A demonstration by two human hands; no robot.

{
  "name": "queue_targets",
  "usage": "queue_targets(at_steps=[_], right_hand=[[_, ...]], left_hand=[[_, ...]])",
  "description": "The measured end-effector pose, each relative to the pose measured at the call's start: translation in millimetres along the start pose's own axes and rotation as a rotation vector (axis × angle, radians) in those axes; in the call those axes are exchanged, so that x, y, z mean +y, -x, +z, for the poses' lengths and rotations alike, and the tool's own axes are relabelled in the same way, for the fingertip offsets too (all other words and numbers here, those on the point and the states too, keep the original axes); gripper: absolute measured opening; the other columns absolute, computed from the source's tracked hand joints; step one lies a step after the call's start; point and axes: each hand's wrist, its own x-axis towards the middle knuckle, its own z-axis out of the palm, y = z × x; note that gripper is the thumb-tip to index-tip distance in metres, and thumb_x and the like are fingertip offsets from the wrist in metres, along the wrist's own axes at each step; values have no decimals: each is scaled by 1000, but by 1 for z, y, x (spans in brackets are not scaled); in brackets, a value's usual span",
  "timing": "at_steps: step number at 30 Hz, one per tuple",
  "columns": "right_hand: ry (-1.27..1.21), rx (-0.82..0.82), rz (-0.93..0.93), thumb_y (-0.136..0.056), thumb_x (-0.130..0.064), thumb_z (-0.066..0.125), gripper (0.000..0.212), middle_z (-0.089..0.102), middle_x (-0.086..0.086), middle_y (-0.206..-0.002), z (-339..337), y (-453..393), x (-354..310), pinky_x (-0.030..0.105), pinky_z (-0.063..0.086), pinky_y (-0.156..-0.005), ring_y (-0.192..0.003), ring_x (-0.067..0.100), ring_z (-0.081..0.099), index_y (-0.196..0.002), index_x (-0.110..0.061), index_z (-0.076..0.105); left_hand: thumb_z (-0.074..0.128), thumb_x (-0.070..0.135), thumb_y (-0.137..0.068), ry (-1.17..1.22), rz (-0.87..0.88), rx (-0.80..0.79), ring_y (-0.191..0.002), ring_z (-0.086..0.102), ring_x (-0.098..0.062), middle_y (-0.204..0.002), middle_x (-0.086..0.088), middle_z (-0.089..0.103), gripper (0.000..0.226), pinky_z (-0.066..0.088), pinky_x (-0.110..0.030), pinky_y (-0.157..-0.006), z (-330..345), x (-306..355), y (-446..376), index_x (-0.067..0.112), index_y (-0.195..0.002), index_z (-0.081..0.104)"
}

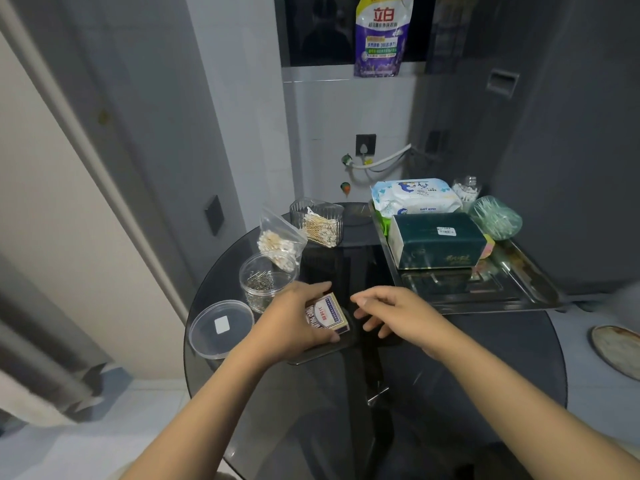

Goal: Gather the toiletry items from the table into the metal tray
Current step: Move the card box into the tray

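Note:
My left hand grips a small printed matchbox just above the dark round glass table. My right hand hovers to the right of the box, fingers loosely spread, holding nothing. The metal tray lies at the table's far right and holds a dark green tissue box, a pack of baby wipes and a green tub of swabs. Left of the tray stand a clear holder of cotton swabs, a bag of cotton swabs and a clear jar of pins.
A clear round lid lies at the table's left edge. A small jar of swabs stands behind the tray. A plate sits on a surface to the right. A wall and door frame stand close on the left, and a detergent pouch hangs above.

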Motion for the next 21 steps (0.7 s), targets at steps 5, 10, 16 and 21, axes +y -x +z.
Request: queue_targets(at_steps=[5,10,16,21], right_hand=[[-90,-45,25,-93,-31,52,26,72,0,-87,-14,2,-4,18,44,-51,-66,9,65,-111,-17,64],[-106,81,18,-89,-18,57,14,70,-1,-66,-43,2,-4,20,32,-46,-48,6,58,-95,-13,69],[-185,230,47,-88,-15,58,11,66,-3,-50,-82,6,10,17,31,-40,-40,3,55,-84,-15,68],[-224,387,68,-87,-13,59,8,66,-3,-50,-108,12,19,18,33,-41,-39,6,55,-85,-14,67]], left_hand=[[84,27,-63,54,137,24,-112,47,-3,-119,11,45,85,33,-5,-91,11,25,-12,27,-138,43],[86,24,-61,131,229,11,-111,50,-4,-117,9,47,86,37,-10,-98,19,51,-36,24,-137,45],[86,26,-60,169,321,-38,-113,52,-8,-115,8,50,84,40,-22,-103,40,80,-72,25,-135,48],[84,32,-63,168,348,-60,-113,51,-7,-117,8,51,80,39,-19,-101,56,98,-95,25,-134,49]])
